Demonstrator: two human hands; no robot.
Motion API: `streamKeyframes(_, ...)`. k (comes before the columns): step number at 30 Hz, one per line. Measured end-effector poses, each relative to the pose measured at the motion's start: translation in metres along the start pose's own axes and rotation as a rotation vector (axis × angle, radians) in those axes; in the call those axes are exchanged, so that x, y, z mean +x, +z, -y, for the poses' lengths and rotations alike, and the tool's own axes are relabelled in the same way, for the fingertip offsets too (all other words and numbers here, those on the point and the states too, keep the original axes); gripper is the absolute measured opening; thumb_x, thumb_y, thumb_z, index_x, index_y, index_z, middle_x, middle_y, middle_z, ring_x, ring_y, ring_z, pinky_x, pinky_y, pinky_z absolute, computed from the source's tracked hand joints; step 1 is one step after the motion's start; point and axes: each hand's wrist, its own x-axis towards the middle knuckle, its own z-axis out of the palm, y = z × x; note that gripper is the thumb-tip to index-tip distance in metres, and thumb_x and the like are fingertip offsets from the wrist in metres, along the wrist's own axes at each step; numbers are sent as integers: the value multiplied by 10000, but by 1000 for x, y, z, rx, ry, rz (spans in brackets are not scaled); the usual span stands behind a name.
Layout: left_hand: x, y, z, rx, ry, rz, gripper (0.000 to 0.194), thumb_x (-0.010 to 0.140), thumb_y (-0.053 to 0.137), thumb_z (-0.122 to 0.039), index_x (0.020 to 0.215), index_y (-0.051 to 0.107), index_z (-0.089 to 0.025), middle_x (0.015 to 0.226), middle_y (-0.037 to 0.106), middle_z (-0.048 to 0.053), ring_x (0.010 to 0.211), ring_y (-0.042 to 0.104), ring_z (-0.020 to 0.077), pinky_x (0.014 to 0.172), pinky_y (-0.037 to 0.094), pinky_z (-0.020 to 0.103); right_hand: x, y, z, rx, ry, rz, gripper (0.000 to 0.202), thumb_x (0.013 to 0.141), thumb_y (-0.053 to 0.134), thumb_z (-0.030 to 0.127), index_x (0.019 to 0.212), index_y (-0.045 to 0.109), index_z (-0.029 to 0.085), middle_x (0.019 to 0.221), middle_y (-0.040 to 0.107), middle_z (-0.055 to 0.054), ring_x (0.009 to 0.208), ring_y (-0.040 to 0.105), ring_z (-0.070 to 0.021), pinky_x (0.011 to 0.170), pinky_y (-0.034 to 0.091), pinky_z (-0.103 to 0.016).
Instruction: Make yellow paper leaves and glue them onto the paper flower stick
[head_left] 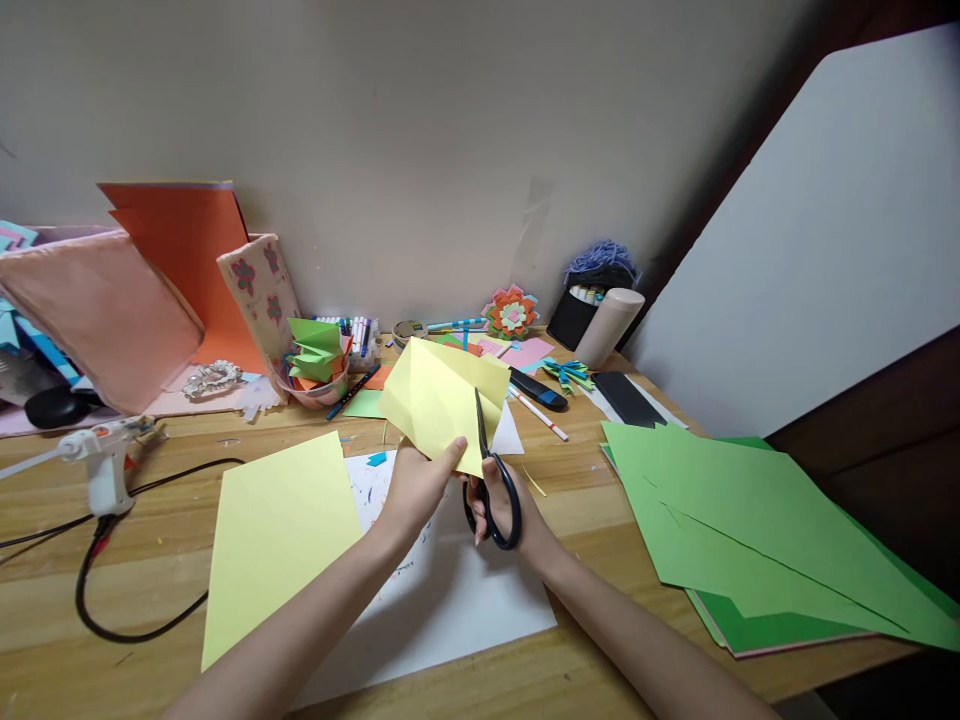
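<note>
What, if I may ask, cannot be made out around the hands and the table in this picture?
- Head view: most fingers of the left hand, hidden behind the folded yellow paper.
- Head view: the second blade of the scissors, apparently behind that paper.
- Head view: the far end of the glue gun's white stick, cut off by the left edge.
- Head view: marks on the white sheet, too small to identify.

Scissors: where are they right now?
In the head view, the scissors sit just below centre, in the right hand, beside the folded yellow paper held by the left hand.
</note>
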Motion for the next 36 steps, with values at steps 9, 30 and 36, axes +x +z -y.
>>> streamKeyframes(9, -1, 0, 0, -23, 24, 35, 274, 715, 602, -362, 845, 620, -122, 770, 672, 71, 584, 587, 141, 549, 488, 246, -2, 0, 0, 14, 1, -15, 610, 669, 358, 772, 641, 429, 167, 421, 380, 70, 283, 438, -71, 283, 405, -180)
streamKeyframes(30, 34, -48, -11, 756, 474, -236, 142, 790, 365, -176, 739, 497, -178, 747, 542, 30, 701, 488, 172, 604, 338, 260, -2, -32, 19, 260, 259, 701, 853, 623, 101, 839, 846, 504, 122, 570, 486, 5, 442, 528, -115, 461, 490, -286)
streamKeyframes(36, 34, -47, -8, 832, 540, -238, 160, 808, 349, -160, 703, 467, -184, 721, 519, 38, 673, 472, 170, 594, 315, 255, 0, -45, 36, 353, 154, 795, 988, 463, 28, 892, 850, 514, 124, 533, 467, 16, 429, 505, -131, 512, 494, -351)
